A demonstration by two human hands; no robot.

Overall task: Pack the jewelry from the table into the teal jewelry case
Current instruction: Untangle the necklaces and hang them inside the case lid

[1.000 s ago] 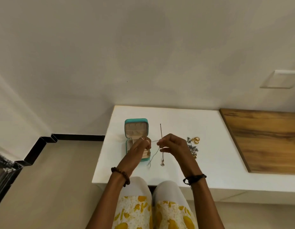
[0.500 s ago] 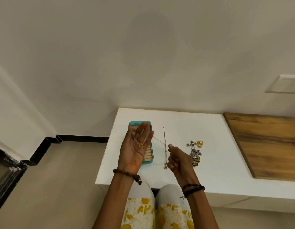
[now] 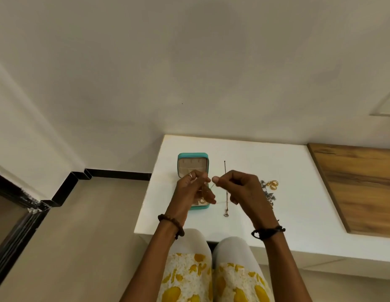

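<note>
The teal jewelry case [image 3: 193, 156] lies open on the white table [image 3: 244, 153], its beige lining showing. My left hand [image 3: 195, 190] hovers over the case's lower half and pinches a thin chain [image 3: 212, 185] whose small gold pendant hangs below the palm. My right hand [image 3: 237, 188] pinches the other end of the same chain, close to the left hand. A second chain with a pendant [image 3: 226, 192] lies straight on the table between the hands. Gold rings [image 3: 273, 184] and dark silver pieces [image 3: 268, 196] lie to the right, partly behind my right hand.
A wooden board [image 3: 359, 184] covers the table's right part. The table meets the wall at the back; its left and front edges drop to the floor. My knees sit under the front edge.
My left hand, palm up and open with the pendant half a second ago, has turned and closed its fingers on the chain. My right hand has risen and moved toward it.
</note>
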